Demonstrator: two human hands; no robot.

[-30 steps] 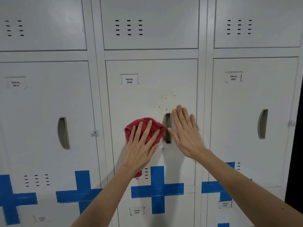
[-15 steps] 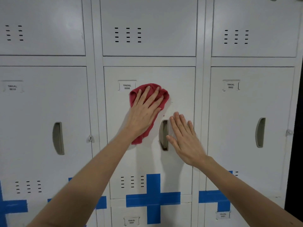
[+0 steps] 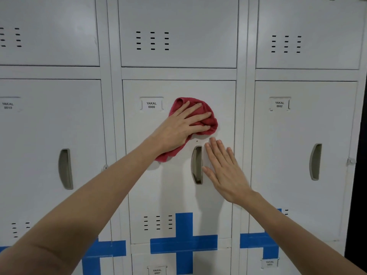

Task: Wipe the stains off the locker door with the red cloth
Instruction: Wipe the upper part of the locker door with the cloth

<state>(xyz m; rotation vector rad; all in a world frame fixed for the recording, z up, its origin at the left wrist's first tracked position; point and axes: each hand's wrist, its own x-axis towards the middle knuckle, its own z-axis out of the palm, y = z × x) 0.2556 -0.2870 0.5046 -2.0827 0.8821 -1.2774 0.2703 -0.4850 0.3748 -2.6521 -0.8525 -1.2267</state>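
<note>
The middle locker door, white metal with a label reading YAKAL 0006, fills the centre of the head view. My left hand presses the red cloth flat against the door's upper part, right of the label, fingers spread and pointing right. A tail of the cloth hangs down below my wrist. My right hand lies flat on the door just right of the recessed handle, holding nothing. A tiny dark speck shows above the handle; the cloth covers the stained patch.
Identical lockers stand to the left, right and above. Blue tape crosses mark the lower doors. A dark gap runs down the far right edge.
My left hand carried the cloth up from beside the handle to the upper door, then slid it rightward over the stained patch. My right hand stayed flat by the handle.
</note>
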